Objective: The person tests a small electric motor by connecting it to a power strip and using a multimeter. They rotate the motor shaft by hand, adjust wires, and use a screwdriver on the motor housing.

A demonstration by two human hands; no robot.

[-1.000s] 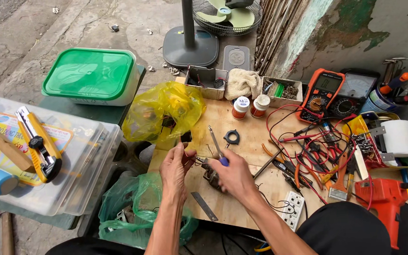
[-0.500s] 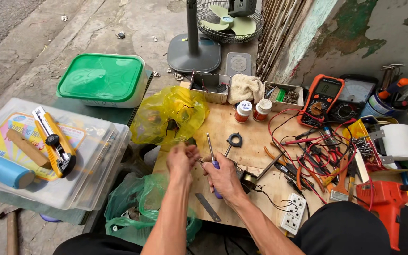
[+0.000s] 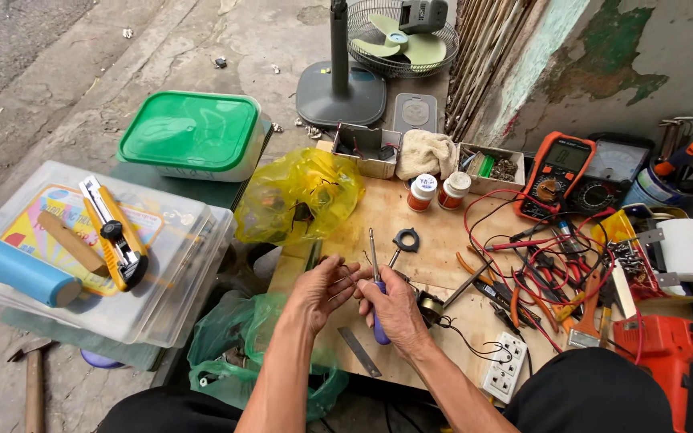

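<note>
Plywood board (image 3: 411, 232) serves as the work surface, and I see both hands meeting over its near left part. Right hand (image 3: 395, 309) is closed around a blue-handled screwdriver (image 3: 377, 298), shaft pointing far, tip up by a black ring-shaped part (image 3: 406, 239). Left hand (image 3: 322, 289) is half curled, fingers (image 3: 346, 282) bent toward the right hand; they seem to pinch something small, but I cannot tell what. Just right of the right hand sits a small dark motor-like part (image 3: 429, 305) with a black wire running to a white power strip (image 3: 505, 366) at the near edge. Flat metal strip (image 3: 359, 351) lies near, below the hands. Green plastic bag (image 3: 242, 353) hangs off the near left side. Orange drill (image 3: 667, 353) sits near right. Middle right: tangle of red wires (image 3: 539, 256) and pliers. Left: clear plastic bin (image 3: 122, 265) with a yellow utility knife (image 3: 114, 232) and blue cylinder (image 3: 24, 273) on top. Farther: yellow bag (image 3: 302, 196), two small jars (image 3: 439, 192), orange multimeter (image 3: 557, 175). Farthest: green-lidded box (image 3: 190, 132), standing fan (image 3: 403, 40) on the ground.
</note>
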